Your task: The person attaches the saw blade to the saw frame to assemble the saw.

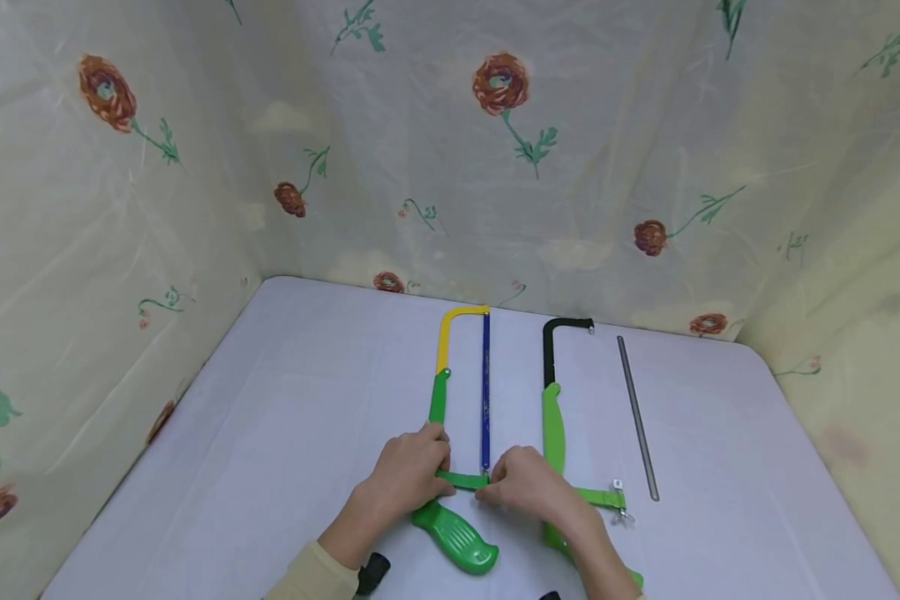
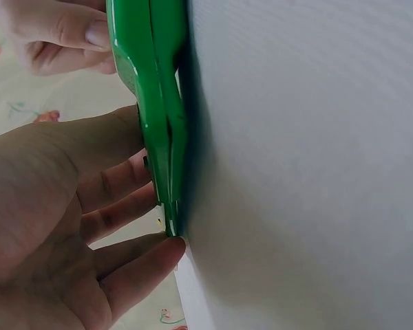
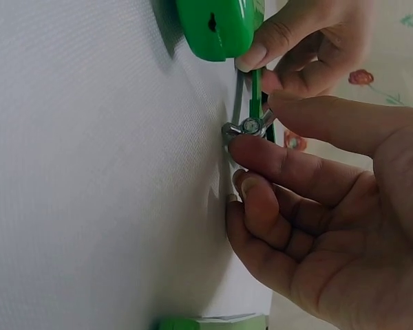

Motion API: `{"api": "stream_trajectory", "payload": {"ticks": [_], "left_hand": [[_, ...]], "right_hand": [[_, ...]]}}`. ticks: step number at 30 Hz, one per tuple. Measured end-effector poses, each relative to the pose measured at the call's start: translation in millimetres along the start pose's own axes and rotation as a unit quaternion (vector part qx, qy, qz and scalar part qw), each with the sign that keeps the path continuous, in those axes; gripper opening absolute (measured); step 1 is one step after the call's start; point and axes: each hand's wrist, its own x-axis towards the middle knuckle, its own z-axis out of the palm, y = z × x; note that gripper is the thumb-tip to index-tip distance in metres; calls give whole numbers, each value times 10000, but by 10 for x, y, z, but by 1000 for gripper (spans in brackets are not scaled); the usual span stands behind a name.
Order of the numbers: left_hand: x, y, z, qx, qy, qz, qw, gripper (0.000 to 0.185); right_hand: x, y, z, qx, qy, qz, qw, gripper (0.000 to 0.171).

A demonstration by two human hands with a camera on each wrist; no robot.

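- The left hand (image 1: 412, 475) lies on the near end of the yellow-and-green hacksaw (image 1: 450, 400), where the green handle (image 1: 456, 537) meets the frame. Its fingers curl round the frame, a clenched grip that pins the saw flat on the counter (image 1: 285, 433) so it will not twist. The left wrist view shows the fingers lying along the edge of the green handle (image 2: 158, 117), fingertips against the white surface.
- The right hand (image 1: 528, 487) sits just beside it, at the foot of the blue blade (image 1: 485, 392). In the right wrist view the thumb and forefinger pinch the small metal wing nut (image 3: 249, 126) at the blade's near end, so this grip is closed on the nut, while the other fingers rest curled on the counter for support.
- The two hands nearly touch: one steadies the frame, the other works the fastener, which I judge to be why they are set so close.
- The blue blade runs straight away from the hands to the yellow far corner of the frame, lying parallel to the frame's long back.
- To the right lies a second hacksaw (image 1: 551, 392), black and green, with no blade across it; its own wing nut (image 1: 619, 500) sits at the near arm.
- Farther right a bare grey blade (image 1: 637, 417) lies apart, parallel to both saws.
- Flowered cloth (image 1: 495, 125) hangs behind the counter.
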Motion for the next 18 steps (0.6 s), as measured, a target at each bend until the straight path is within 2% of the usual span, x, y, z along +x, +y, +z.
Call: {"api": "stream_trajectory", "payload": {"ticks": [12,18], "left_hand": [[1,5,-2,-21,4,-3,10000,27],[-7,9,0,-19,15,-25,10000,27]], "right_hand": [[-7,29,-29,12,-98,-126,9999,14],[0,56,-33,-91,-156,-360,9992,7]]}}
